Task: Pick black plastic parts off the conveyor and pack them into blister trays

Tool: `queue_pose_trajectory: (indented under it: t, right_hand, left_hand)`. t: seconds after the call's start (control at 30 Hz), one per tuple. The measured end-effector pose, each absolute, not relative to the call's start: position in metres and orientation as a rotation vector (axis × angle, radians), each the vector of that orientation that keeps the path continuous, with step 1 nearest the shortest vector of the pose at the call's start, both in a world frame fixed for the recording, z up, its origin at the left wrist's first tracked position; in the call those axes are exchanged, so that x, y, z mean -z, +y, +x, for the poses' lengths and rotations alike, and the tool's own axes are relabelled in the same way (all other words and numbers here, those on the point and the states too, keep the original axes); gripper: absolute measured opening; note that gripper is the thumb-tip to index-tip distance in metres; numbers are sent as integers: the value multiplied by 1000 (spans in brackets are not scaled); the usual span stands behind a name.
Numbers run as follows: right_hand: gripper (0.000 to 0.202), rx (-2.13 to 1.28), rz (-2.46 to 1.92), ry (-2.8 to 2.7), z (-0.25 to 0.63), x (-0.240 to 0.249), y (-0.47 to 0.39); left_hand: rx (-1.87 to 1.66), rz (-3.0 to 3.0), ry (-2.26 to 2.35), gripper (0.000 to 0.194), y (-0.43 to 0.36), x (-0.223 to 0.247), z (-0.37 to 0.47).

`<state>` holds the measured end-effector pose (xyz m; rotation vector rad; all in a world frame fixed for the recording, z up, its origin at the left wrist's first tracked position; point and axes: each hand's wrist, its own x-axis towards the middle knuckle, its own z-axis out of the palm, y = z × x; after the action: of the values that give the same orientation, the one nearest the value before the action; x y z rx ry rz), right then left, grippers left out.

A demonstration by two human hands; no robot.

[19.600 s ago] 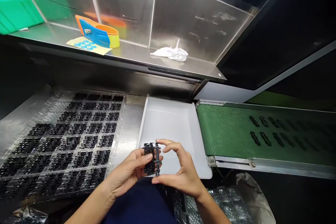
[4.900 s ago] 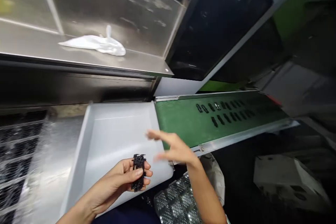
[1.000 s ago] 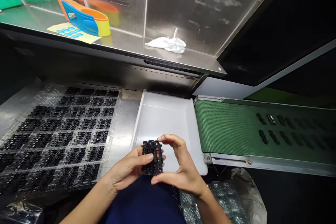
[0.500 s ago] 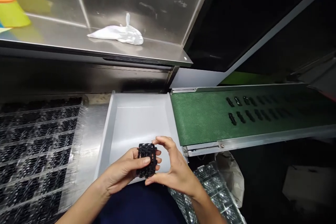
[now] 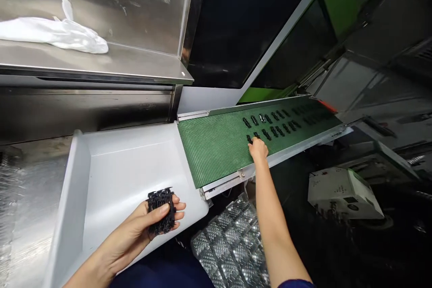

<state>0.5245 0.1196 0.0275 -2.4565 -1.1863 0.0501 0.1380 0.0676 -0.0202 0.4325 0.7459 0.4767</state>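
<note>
My left hand (image 5: 148,224) grips a stack of black plastic parts (image 5: 161,210) over the near end of the white tray (image 5: 101,166). My right hand (image 5: 258,149) is stretched out to the green conveyor belt (image 5: 216,144) and rests on the nearest of several black parts (image 5: 270,126) lying in two rows on the belt. Its fingers are curled over one part; whether they grip it cannot be made out.
A steel shelf (image 5: 135,65) with a white cloth (image 5: 57,33) hangs above the tray. Stacked clear blister trays (image 5: 229,247) lie below the belt's end. A white box (image 5: 340,191) sits on the floor at right. A dark machine panel (image 5: 243,22) stands behind the belt.
My right hand has left the stack and reached right to the parts on the belt. The view has swung right; the left hand alone now holds the stack.
</note>
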Motion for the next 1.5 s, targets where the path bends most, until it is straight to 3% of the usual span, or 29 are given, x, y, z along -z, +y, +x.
queue_pose_trajectory:
  t: [0.2, 0.37, 0.53, 0.63, 0.7, 0.77, 1.13, 1.4, 1.43, 1.5]
  right_hand:
    - [20, -379, -2122, -1726, 447, -42, 96]
    - [24, -1016, -1169, -2442, 313, -53, 55]
    - [25, -937, -1167, -2204, 239, -34, 42]
    - [52, -967, -1110, -2183, 221, -19, 36]
    - [80, -994, -1037, -2241, 213, -14, 32]
    - [91, -1002, -994, -2273, 207, -13, 29]
    - [102, -1084, -960, -2265, 203, -15, 29]
    - [105, -1135, -1042, -2265, 251, -11, 45]
    - [102, -1137, -1079, -2243, 269, -11, 58]
    - [77, -964, -1341, -2103, 319, -13, 92]
  left_hand:
    - [-631, 442, 719, 31, 64, 14, 111]
    - [-545, 561, 717, 35, 56, 22, 76]
    - [-638, 430, 745, 34, 30, 27, 42]
    - [-749, 312, 768, 32, 17, 26, 28]
    - [-789, 257, 780, 34, 11, 24, 21]
    - [-819, 229, 773, 35, 8, 23, 14]
    - [-738, 274, 671, 41, 12, 18, 6]
    - [-666, 402, 771, 42, 37, 14, 50]
    - [-655, 398, 793, 42, 40, 15, 58]
    - [-632, 388, 829, 44, 49, 16, 76]
